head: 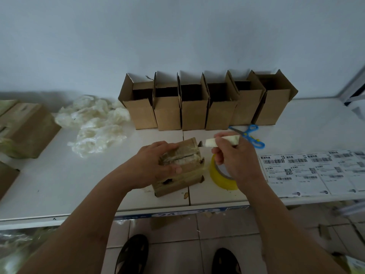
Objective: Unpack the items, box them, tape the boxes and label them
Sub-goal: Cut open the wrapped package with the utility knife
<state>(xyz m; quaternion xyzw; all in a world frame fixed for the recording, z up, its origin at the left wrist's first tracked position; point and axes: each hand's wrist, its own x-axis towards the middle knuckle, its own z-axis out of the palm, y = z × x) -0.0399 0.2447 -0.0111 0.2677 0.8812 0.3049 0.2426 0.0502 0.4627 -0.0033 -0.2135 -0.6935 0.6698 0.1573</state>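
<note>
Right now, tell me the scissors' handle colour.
Blue with yellow trim on the scissors, in the head view.

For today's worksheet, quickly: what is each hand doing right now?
Left hand: grips the taped box.
Right hand: grips a knife.

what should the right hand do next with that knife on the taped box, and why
Probably draw the blade back along the top seam. The left hand grips the taped box, steadying it on the table, while the right hand holds the knife with its tip at the box's far top edge. The tape over the seam looks wrinkled and partly split, so the box seems not yet fully opened.
</note>
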